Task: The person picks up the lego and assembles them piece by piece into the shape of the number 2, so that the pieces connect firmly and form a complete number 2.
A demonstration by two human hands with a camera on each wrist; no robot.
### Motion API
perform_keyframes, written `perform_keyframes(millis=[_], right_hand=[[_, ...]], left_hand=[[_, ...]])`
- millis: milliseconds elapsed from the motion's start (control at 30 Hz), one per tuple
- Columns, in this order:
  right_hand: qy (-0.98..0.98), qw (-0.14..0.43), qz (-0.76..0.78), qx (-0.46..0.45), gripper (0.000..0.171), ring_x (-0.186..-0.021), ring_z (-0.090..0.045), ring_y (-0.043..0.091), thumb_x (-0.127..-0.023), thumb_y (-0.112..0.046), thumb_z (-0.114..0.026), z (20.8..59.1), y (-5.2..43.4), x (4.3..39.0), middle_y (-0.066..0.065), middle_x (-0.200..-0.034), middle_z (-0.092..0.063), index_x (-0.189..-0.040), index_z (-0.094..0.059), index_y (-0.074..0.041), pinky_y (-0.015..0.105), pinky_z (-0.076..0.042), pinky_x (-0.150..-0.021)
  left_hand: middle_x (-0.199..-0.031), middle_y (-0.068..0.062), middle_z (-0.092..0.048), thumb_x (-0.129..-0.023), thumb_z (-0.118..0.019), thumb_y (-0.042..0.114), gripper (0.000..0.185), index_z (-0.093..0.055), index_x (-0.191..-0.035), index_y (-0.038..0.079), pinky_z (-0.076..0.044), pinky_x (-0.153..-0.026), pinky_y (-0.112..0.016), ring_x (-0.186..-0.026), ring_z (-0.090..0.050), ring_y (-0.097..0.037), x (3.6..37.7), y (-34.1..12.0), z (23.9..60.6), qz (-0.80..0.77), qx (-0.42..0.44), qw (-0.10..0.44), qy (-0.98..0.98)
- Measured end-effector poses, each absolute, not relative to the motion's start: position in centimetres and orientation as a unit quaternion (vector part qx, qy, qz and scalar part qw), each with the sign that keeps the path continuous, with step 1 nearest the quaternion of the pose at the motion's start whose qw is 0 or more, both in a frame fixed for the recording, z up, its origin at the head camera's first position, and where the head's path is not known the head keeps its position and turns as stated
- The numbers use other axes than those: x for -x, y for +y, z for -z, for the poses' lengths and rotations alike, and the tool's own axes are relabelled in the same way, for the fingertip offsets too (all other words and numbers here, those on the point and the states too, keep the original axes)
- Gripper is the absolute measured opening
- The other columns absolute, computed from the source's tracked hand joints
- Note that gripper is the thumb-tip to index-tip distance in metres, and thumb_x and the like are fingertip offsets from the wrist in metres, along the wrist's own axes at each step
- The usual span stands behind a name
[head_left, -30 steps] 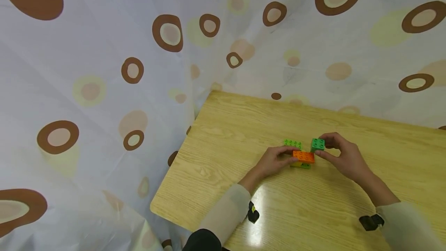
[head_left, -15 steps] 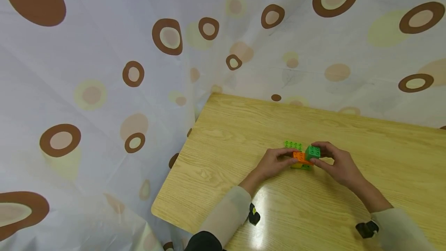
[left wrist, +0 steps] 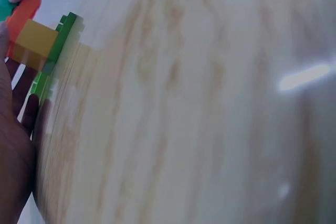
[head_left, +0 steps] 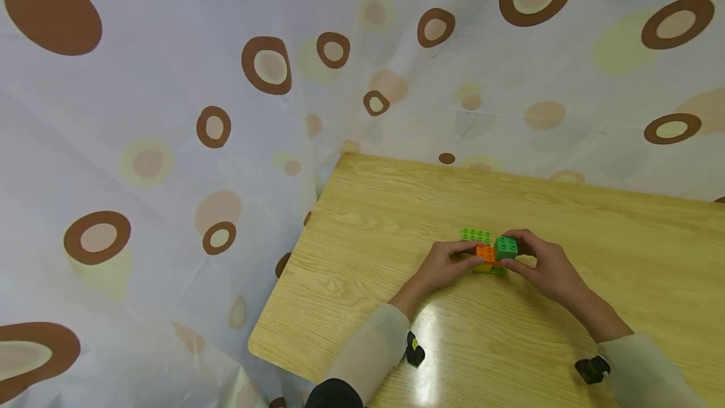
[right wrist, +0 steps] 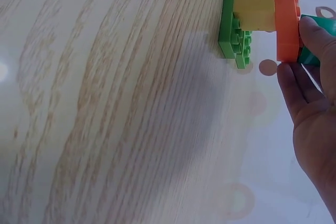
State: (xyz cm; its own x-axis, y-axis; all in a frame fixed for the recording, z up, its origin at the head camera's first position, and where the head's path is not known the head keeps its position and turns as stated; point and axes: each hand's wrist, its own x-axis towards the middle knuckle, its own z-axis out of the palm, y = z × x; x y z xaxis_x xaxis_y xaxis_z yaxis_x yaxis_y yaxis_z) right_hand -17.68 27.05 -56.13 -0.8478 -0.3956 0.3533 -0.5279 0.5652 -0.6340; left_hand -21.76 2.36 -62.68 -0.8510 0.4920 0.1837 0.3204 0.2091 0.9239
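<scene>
A pale curtain printed with brown and yellow rings (head_left: 266,65) hangs behind and to the left of the light wood-grain surface (head_left: 362,232), dropping below its near-left corner. Everything on that surface gathers round one landmark, a small stack of studded plastic bricks: a flat light-green base plate (right wrist: 229,23), a yellow block (right wrist: 254,8) on it, and an orange brick (head_left: 484,252) across the top.

Left of the stack, the left hand (head_left: 447,264) lies low on the surface, its fingers (head_left: 471,261) curled against the stack's left side, seemingly to steady it.

On the stack's right end sits a darker green square brick (head_left: 506,247), resting on the orange one. The right hand (head_left: 545,267) comes in from the right of the stack and its fingers pinch this green brick between thumb and fingertips, as if seating it squarely.

Just behind the stack lies a separate light-green studded plate (head_left: 476,234), untouched and near the hands. Nothing else stands close; bare wood stretches to the right of the stack. Dark wrist-worn devices (head_left: 591,369) show at both pale sleeves.
</scene>
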Motion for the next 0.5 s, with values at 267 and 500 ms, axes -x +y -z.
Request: perform_keyframes(millis=[267,500], right_hand=[[-0.878,0.081,-0.389,-0.268,0.052,-0.099,-0.073,0.018,-0.087,0.003,-0.084,56.2,27.2,17.49,0.001,-0.111,-0.073,-0.132,-0.061,-0.008,0.017,-0.056,-0.09],[-0.893,0.091,-0.349,-0.269,0.051,-0.092,-0.075,0.025,-0.084,0.0,-0.088,55.79,26.77,17.8,0.0,-0.107,-0.075,-0.128,-0.063,-0.008,0.043,-0.063,-0.079]], left_hand=[[-0.131,0.005,-0.073,-0.102,-0.073,0.032,0.038,-0.073,-0.138,0.019,-0.055,-0.092,-0.018,-0.111,-0.067,0.004,21.41,2.51,62.63,-0.569,-0.27,0.076,0.773],[-0.133,0.003,-0.072,-0.103,-0.072,0.031,0.04,-0.072,-0.139,0.017,-0.055,-0.093,-0.018,-0.113,-0.066,0.002,21.58,2.28,62.53,-0.56,-0.275,0.071,0.778]])
